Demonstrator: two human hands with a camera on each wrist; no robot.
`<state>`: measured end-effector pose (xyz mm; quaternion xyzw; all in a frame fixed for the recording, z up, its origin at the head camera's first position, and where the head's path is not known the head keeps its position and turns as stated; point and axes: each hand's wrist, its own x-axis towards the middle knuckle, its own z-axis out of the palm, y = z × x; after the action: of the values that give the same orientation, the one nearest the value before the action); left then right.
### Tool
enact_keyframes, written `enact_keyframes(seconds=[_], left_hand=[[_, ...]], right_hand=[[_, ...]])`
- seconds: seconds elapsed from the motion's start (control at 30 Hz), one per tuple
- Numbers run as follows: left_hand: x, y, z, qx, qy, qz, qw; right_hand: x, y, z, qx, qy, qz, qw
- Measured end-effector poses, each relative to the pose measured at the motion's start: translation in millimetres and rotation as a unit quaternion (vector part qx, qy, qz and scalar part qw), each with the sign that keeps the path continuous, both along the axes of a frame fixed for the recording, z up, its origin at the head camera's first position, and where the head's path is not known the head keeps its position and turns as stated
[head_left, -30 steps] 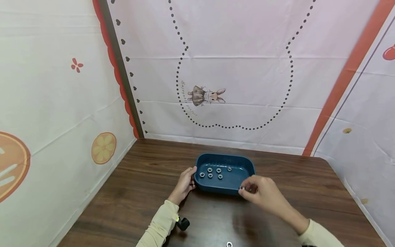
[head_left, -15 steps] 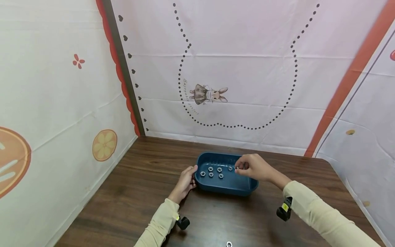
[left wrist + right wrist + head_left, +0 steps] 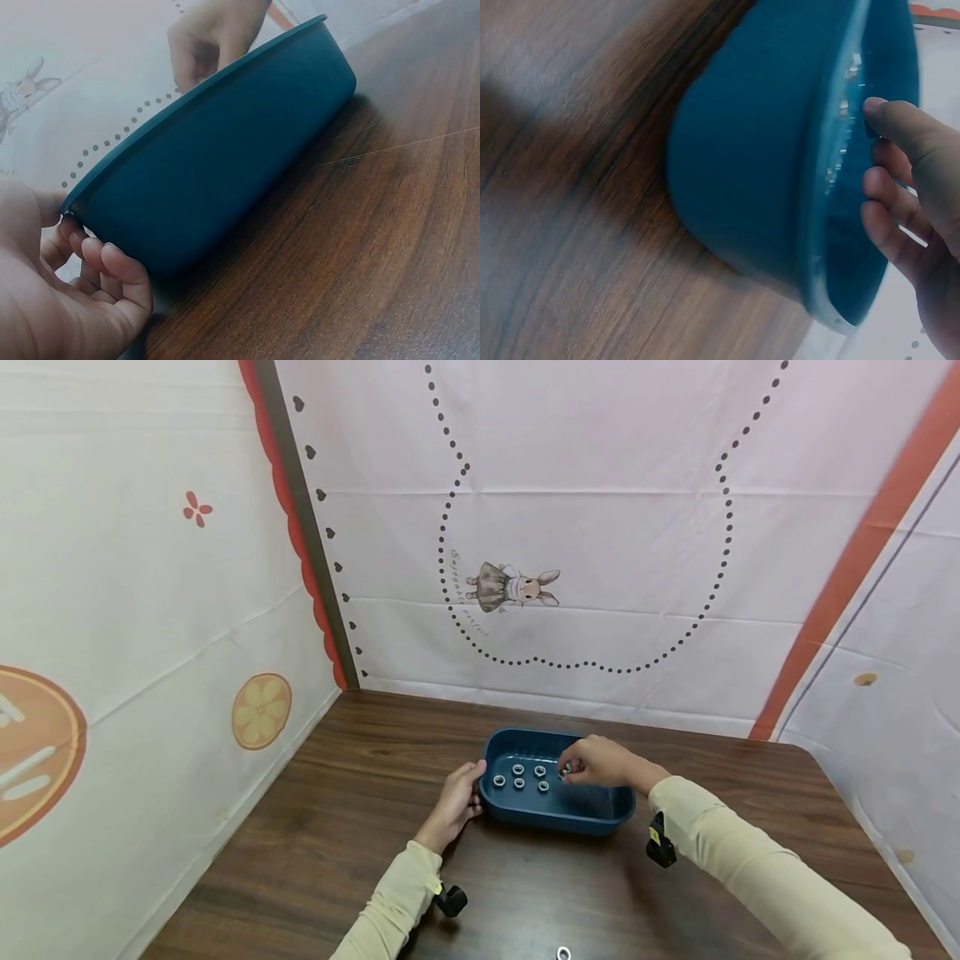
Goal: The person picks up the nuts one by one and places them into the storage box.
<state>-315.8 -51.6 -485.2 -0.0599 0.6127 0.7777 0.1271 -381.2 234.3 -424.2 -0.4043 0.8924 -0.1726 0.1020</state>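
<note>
A dark blue rectangular tray [image 3: 525, 817] stands on the table in the head view. Its left end is pinched by my left hand [image 3: 454, 803], thumb on the rim and fingers curled under it, as the left wrist view confirms at the tray's rim [image 3: 199, 90]. Several metal nuts [image 3: 519, 783] lie in two rows on the left part of the tray floor. Inside the tray, right of those rows, my right hand [image 3: 600, 762] pinches a nut [image 3: 567, 768] low over the floor; its fingers partly cover it. Nuts look blurred in the right wrist view.
One more nut [image 3: 563, 953] lies on the brown wooden table [image 3: 360, 793] near the bottom edge of the head view. Printed cloth walls [image 3: 600, 543] enclose the table at the back and both sides. Each wrist carries a small black camera [image 3: 661, 843].
My right hand has come from the tray's front right corner over the rim and leftward, down to the tray floor, carrying the nut. My left hand keeps its grip on the tray.
</note>
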Motion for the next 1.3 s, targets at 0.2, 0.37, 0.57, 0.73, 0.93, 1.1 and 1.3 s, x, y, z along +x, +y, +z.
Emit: enact_keyframes(seconds=[0.2,0.37,0.57,0.73,0.93,1.1,1.3], left_hand=[[-11.1,0.7,-20.5,-0.001,-0.003,0.001,1.0],[-12.4,0.9,-22.8,0.001,-0.003,0.01,0.9999],[-10.6,1.9,-19.9,-0.002,0.004,0.019,0.9998],[-11.5,2.4,-22.3,-0.002,0.006,0.017,0.9998],[-12.5,2.6,-25.6,-0.002,0.001,0.014,0.9999],[-13.2,3.4,-26.2,0.001,0.002,0.014,0.9999],[-14.0,2.3,-23.6,-0.001,0.002,0.018,0.9998]], right_hand=[[-9.5,-3,-6.3,0.043,-0.005,0.0,0.9991],[-16.3,-7,-9.0,0.071,-0.005,0.0,0.9974],[-19.4,-13,-9.0,0.1,-0.003,0.014,0.9948],[-19.7,-17,-10.2,0.112,-0.004,0.004,0.9937],[-18.7,-17,-16.9,0.124,-0.007,-0.019,0.9921],[-11.7,-9,-13.3,0.074,0.018,-0.037,0.9964],[23.6,-2,5.9,-0.025,0.079,-0.097,0.9919]])
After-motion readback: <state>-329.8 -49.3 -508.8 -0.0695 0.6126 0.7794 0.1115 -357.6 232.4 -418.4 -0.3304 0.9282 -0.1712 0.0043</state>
